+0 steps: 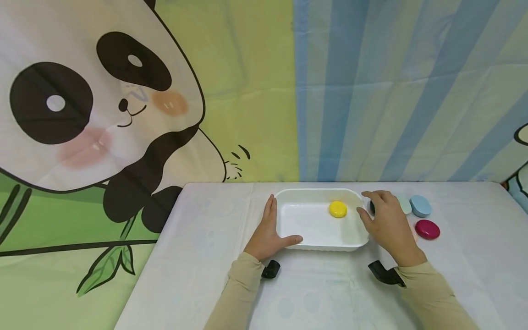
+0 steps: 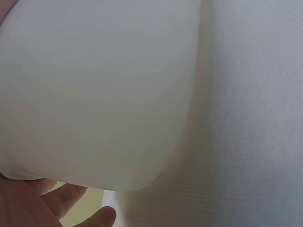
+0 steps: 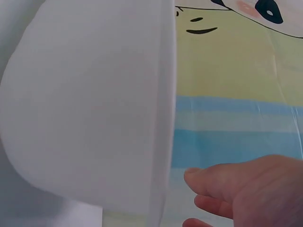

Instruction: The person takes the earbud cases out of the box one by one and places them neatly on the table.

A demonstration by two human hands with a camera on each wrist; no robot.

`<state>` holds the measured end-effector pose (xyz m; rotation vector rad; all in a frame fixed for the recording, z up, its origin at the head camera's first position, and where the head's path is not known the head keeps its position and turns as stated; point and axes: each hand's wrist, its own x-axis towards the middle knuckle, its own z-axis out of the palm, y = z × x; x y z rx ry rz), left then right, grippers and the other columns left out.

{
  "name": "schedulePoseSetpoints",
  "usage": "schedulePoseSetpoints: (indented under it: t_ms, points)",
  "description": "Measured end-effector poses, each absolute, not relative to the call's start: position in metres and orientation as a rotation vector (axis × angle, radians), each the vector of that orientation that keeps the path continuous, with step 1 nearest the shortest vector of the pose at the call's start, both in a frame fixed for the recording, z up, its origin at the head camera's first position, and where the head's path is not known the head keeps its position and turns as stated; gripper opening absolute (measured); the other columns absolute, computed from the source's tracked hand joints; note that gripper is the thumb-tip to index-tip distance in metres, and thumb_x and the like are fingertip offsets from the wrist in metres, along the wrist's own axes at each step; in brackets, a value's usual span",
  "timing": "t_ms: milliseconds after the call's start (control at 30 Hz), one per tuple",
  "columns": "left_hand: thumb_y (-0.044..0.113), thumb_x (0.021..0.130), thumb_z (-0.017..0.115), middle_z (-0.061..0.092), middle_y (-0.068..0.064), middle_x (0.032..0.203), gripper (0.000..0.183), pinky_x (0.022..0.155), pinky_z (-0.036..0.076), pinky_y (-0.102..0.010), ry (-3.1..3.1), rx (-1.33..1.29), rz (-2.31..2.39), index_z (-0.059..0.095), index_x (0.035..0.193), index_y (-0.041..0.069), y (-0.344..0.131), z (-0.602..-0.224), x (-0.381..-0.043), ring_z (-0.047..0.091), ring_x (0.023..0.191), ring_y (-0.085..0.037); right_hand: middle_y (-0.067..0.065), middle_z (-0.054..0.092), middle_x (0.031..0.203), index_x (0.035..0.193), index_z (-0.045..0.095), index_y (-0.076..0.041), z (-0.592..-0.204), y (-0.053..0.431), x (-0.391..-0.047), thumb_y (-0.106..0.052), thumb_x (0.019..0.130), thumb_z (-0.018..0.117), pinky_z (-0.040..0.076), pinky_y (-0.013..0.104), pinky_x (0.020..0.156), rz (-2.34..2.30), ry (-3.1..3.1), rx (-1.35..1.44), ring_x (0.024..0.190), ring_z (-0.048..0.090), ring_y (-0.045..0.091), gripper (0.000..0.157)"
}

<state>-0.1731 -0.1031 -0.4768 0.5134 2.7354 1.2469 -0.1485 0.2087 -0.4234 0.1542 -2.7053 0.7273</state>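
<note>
A white rectangular tray lies on the table, with a glossy yellow disc inside near its right end. Along the tray's left side my left hand rests with straight fingers, its thumb lying over the near rim. In the left wrist view, its fingertips show beside the tray's pale outer wall. My right hand hovers at the tray's right rim, thumb and forefinger apart and nothing visible between them. The right wrist view shows its thumb clear of the tray wall.
Right of the tray, beside and partly behind my right hand, lie a light blue disc, a crimson disc, a pale green one and partly hidden pink and dark pieces. A printed panda curtain hangs behind the white table.
</note>
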Motion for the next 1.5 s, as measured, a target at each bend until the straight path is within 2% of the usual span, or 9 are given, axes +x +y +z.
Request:
schedulePoseSetpoints:
  t_ms: [133, 433, 733, 900, 1367, 1500]
  points:
    - [0.069, 0.073, 0.078, -0.008, -0.004, 0.169, 0.135, 0.116, 0.031, -0.046, 2.741, 0.509, 1.242, -0.006, 0.161, 0.012, -0.103, -0.477, -0.173, 0.013, 0.153, -0.025, 0.034, 0.053, 0.121, 0.124, 0.061, 0.009, -0.425, 0.203, -0.152, -0.008, 0.088, 0.075, 0.048, 0.065, 0.089, 0.740, -2.699, 0.217, 0.109, 0.049, 0.050, 0.043]
    - [0.071, 0.072, 0.078, -0.010, 0.002, 0.169, 0.136, 0.116, 0.031, -0.045, 2.734, 0.491, 1.247, -0.007, 0.161, 0.014, -0.104, -0.479, -0.174, 0.014, 0.152, -0.022, 0.033, 0.053, 0.124, 0.129, 0.059, 0.007, -0.431, 0.189, -0.160, -0.009, 0.089, 0.075, 0.045, 0.063, 0.096, 0.739, -2.775, 0.327, 0.113, 0.050, 0.050, 0.047]
    - [0.069, 0.072, 0.079, -0.007, -0.003, 0.169, 0.135, 0.115, 0.033, -0.046, 2.747, 0.496, 1.245, -0.005, 0.162, 0.013, -0.104, -0.480, -0.175, 0.016, 0.152, -0.024, 0.029, 0.057, 0.122, 0.128, 0.060, 0.006, -0.439, 0.180, -0.166, -0.008, 0.086, 0.078, 0.048, 0.058, 0.094, 0.729, -2.798, 0.423, 0.108, 0.054, 0.046, 0.047]
    - [0.068, 0.072, 0.079, -0.006, -0.004, 0.170, 0.135, 0.115, 0.033, -0.046, 2.740, 0.496, 1.255, -0.005, 0.162, 0.013, -0.103, -0.479, -0.174, 0.016, 0.152, -0.024, 0.027, 0.058, 0.122, 0.126, 0.062, 0.005, -0.443, 0.176, -0.170, -0.006, 0.085, 0.079, 0.046, 0.056, 0.099, 0.707, -2.820, 0.452, 0.111, 0.054, 0.045, 0.046]
    - [0.071, 0.071, 0.079, -0.010, 0.009, 0.168, 0.136, 0.115, 0.033, -0.045, 2.732, 0.479, 1.257, -0.005, 0.162, 0.015, -0.103, -0.478, -0.175, 0.018, 0.152, -0.023, 0.025, 0.061, 0.124, 0.126, 0.063, 0.006, -0.453, 0.170, -0.183, -0.007, 0.085, 0.078, 0.041, 0.054, 0.106, 0.591, -2.874, 0.525, 0.121, 0.052, 0.043, 0.046]
    - [0.069, 0.071, 0.080, -0.010, 0.009, 0.168, 0.135, 0.115, 0.034, -0.046, 2.729, 0.483, 1.268, -0.005, 0.162, 0.015, -0.103, -0.477, -0.174, 0.018, 0.151, -0.023, 0.024, 0.062, 0.123, 0.123, 0.064, 0.006, -0.452, 0.168, -0.184, -0.006, 0.084, 0.078, 0.041, 0.054, 0.106, 0.570, -2.880, 0.524, 0.122, 0.053, 0.043, 0.044]
